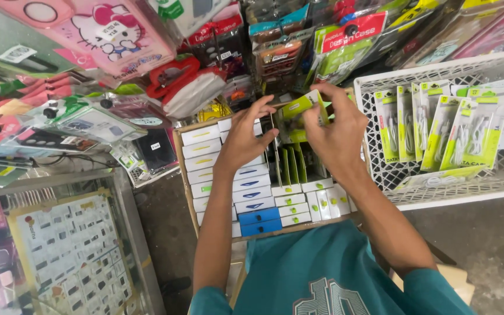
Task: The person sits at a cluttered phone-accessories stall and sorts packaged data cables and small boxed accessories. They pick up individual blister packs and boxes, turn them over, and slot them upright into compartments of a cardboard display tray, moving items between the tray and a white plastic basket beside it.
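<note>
Two hands | left hand (pixel 245 137) and right hand (pixel 335 131) pinch green-white box (pixel 305 106) over cardboard carton (pixel 183 153) | loose pinch could drop it

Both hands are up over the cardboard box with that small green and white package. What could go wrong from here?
1. The green and white package is pinched only at its edges by the right hand and left hand; a weak grip could drop it onto the upright green boxes.
2. The forearms hang over the white boxes, so a low elbow might disturb the stacks.
</note>
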